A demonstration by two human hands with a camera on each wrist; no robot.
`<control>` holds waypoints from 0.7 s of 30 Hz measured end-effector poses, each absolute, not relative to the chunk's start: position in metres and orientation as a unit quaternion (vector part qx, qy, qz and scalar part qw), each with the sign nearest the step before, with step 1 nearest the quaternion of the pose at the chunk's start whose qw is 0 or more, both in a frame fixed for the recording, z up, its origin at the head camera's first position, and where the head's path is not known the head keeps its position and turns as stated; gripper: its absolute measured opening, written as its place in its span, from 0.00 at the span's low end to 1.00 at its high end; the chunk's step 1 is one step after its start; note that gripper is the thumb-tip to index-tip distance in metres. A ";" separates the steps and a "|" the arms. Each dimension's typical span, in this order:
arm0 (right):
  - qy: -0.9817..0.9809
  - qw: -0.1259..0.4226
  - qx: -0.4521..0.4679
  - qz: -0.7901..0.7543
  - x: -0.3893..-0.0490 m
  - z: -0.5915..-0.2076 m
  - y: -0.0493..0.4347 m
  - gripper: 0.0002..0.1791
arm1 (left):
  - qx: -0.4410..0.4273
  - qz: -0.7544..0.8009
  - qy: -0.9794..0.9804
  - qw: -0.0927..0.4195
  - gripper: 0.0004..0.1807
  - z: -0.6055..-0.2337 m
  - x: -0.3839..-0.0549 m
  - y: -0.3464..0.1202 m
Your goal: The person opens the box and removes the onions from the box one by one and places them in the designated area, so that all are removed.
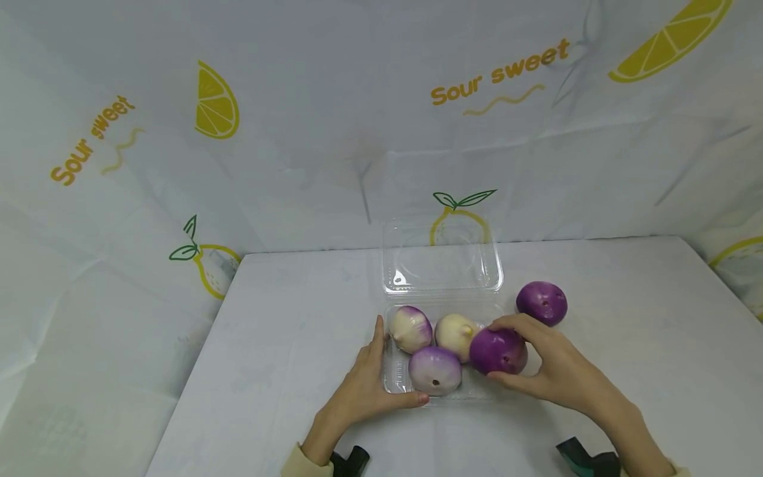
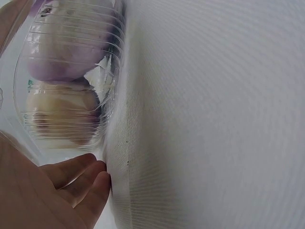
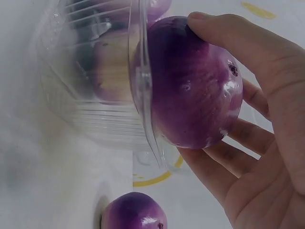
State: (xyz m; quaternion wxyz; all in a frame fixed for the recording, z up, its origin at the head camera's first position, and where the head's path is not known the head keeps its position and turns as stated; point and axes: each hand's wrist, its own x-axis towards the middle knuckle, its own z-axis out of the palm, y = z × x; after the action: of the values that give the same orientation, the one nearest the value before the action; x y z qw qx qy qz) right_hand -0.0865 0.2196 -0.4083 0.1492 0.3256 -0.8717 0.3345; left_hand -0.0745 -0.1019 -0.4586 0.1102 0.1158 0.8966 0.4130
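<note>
A clear plastic clamshell box (image 1: 393,381) lies on the table with its lid (image 1: 441,268) raised behind it. Inside sit a white onion with a purple side (image 1: 410,329), a pale onion (image 1: 456,336) and a light purple onion (image 1: 435,371). My right hand (image 1: 554,368) grips a dark purple onion (image 3: 190,86) between thumb and fingers, over the box's right side at rim height. At the box's left side, my left hand (image 1: 363,387) rests with fingers extended along the wall and thumb along the front edge. Another purple onion (image 1: 541,303) lies on the table behind my right hand.
The white-covered table (image 1: 268,344) meets a white cloth backdrop (image 1: 334,132) printed with lemons and lettering. The raised lid stands near the table's back edge. Dark straps (image 1: 352,462) show at both wrists.
</note>
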 end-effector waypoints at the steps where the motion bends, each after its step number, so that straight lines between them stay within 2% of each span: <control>1: -0.874 0.151 0.322 0.332 -0.087 -0.408 0.220 0.42 | 0.117 0.413 0.897 0.110 0.80 -0.459 -0.075 -0.102; 14: -0.902 0.167 0.271 0.292 -0.085 -0.402 0.227 0.41 | 0.121 0.411 0.897 0.107 0.80 -0.459 -0.075 -0.101; 21: -0.896 0.181 0.253 0.316 -0.088 -0.401 0.242 0.46 | 0.122 0.415 0.895 0.108 0.80 -0.458 -0.075 -0.102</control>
State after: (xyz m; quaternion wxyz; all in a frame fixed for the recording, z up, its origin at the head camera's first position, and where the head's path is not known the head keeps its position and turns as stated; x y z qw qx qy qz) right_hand -0.0876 0.2416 -0.4007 0.1807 0.2534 -0.8963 0.3160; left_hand -0.0746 -0.1015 -0.4581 0.1081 0.1220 0.8953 0.4146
